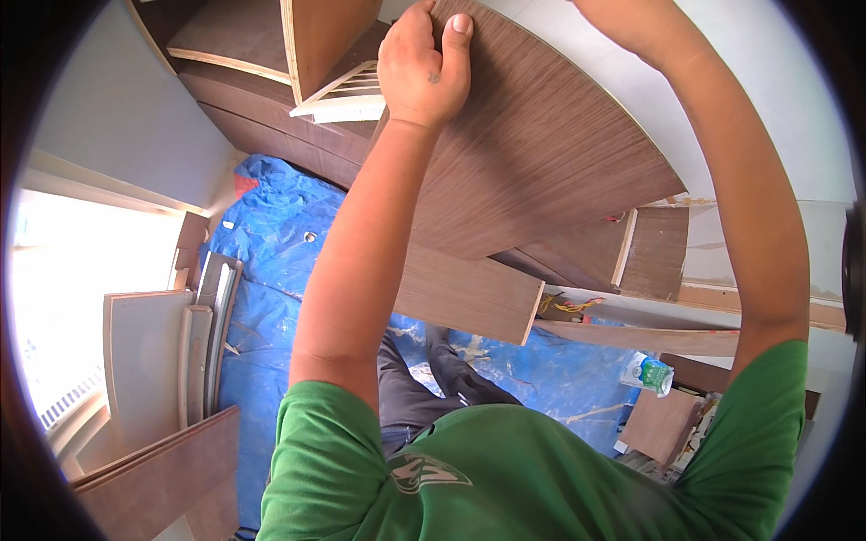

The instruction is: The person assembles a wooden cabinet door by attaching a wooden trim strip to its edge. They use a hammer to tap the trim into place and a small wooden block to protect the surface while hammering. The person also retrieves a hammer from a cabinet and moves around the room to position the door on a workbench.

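Observation:
A large brown wood-grain panel (541,144) fills the upper middle, tilted, with a pale curved-looking edge along its right side. My left hand (424,72) is closed on the panel's left edge near the top, the thumb lying against its face. My right hand (631,32) is raised at the top of the view, right of the panel; its fingers are cut off by the frame, so what it touches is hidden. Below the panel, a long brown board (469,293) juts out over my legs.
An open wooden cabinet (230,41) stands upper left, with a white slatted piece (347,106) beside my left wrist. Blue tarpaulin (262,343) covers the floor. Cut boards (149,361) lean at left. Yellow wires (570,305) and a clear plastic bottle (648,373) lie at right.

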### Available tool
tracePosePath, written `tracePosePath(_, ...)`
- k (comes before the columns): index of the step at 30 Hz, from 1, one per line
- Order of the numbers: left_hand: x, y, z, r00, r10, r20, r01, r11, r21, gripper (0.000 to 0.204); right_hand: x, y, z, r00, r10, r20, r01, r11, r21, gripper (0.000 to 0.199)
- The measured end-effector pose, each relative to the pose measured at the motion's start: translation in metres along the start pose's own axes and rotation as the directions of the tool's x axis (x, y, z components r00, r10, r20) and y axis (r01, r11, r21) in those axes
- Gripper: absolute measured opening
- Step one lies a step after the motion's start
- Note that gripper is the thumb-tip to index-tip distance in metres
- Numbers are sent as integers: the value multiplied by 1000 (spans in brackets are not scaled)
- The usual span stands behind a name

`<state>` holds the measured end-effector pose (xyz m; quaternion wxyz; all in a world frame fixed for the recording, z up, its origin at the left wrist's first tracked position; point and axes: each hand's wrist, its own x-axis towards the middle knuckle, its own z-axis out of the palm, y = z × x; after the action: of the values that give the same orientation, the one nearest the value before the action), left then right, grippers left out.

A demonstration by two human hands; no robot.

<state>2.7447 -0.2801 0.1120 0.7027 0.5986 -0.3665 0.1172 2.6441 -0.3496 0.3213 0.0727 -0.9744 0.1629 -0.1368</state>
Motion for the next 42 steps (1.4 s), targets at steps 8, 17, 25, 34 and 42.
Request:
tracePosePath(8, 2, 1, -3, 1000, -7, 4, 7, 1000, -28, 47, -8, -11, -1, 995, 101, 26, -102, 993, 58, 26)
tracePosePath(17, 2, 5, -5, 999, -31, 7, 32, 998, -54, 48, -24, -20, -10, 983, 172, 71, -179, 977, 118, 25)
tracePosePath(25, 4, 2, -6, 1000, 27, -5, -27, 999, -33, 44, -63, -23, -54, 834, 515, 199, -550, 806, 221, 20)
tracePosePath(34, -5, 32, 0, 952, 226, -205, -226, 974, 28, 45, -125, -31, -87, 638, 768, 52, -768, 640, -29, 31)
tracePosePath(42, 33, 93, -19, 577, 521, 629, -758, 629, 175, 62, -132, -32, -79, 811, 582, 50, -583, 813, -8, 37)
